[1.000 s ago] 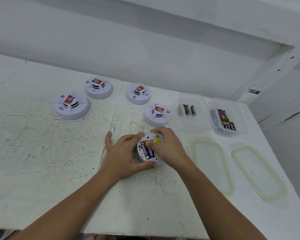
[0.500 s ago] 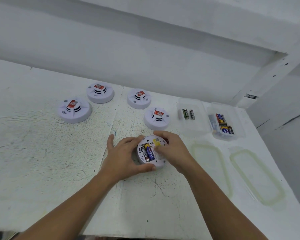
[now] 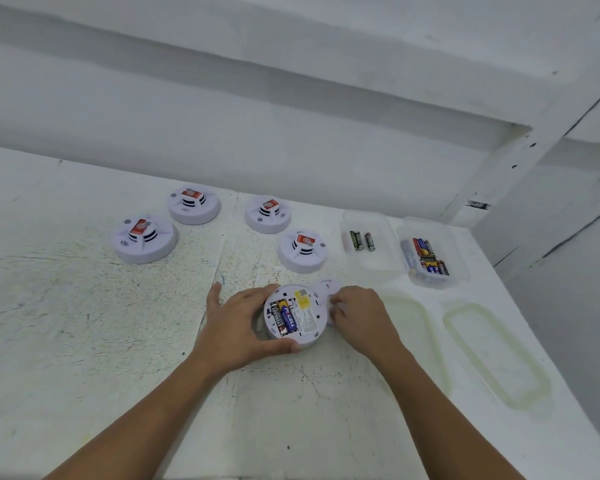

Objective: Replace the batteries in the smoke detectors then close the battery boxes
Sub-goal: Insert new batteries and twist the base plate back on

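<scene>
Now, on the scuffed white table (image 3: 84, 341), the round white plastic smoke detector (image 3: 307, 327) lies upturned, my left hand (image 3: 236, 320) gripping its rim with curled fingers. My right hand (image 3: 361, 313) has left the battery bay and pinches the round white plastic back cover (image 3: 326, 289) just beside it (lying flat). Two cylindrical batteries (image 3: 284, 317), one black and one blue, sit seated, so I judge closing comes next.

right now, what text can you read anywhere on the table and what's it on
"EVEREADY": black battery in the upturned round white smoke detector held by the left hand.
"CELL", first letters unclear: blue battery beside it.
Too blurred: yellow label; red stickers on four upright detectors; batteries in two clear plastic boxes.
</scene>
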### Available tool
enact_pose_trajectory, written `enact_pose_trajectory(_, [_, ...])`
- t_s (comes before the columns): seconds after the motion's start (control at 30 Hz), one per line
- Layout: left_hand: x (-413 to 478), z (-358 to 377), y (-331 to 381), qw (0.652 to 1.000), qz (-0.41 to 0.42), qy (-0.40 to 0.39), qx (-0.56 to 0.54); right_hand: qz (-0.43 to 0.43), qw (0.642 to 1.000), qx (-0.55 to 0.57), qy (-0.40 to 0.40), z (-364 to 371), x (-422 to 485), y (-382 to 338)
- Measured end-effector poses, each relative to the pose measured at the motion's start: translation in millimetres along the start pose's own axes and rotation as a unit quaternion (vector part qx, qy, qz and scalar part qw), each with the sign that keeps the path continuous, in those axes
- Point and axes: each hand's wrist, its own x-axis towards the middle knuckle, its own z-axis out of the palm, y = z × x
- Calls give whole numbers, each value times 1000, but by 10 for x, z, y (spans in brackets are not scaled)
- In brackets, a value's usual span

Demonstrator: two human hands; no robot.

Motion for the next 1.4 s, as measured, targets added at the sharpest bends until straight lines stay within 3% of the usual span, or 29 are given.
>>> enact_pose_trajectory(0.17, [-37, -33, -48, 997, 6, -5, -71, -18, 1000, 5, 15, -36, -85, -64])
enact_pose_trajectory(0.33, [-37, -64, -70, 994, 13, -17, -104, 20, 997, 66, 22, -47, -99, -89])
enact_pose_trajectory(0.57, [-20, -63, -88, 995, 14, -36, -87, 95, 982, 166, 6, -159, -83, -196])
enact_pose_trajectory(0.8, [12, -49, -95, 998, 25, -54, -34, 109, 939, 326, -18, -217, -28, -147])
enact_pose_trajectory(1.03, [16, -64, -70, 997, 20, -63, -26, 5, 944, 327, -42, -402, -100, -231])
enact_pose_trajectory(1.2, [9, -98, -28, 998, 24, -56, -25, -95, 956, 250, -123, -465, -182, -338])
enact_pose_trajectory(1.4, [16, -86, -43, 997, 29, -58, -30, -163, 966, 149, -136, -396, -192, -382])
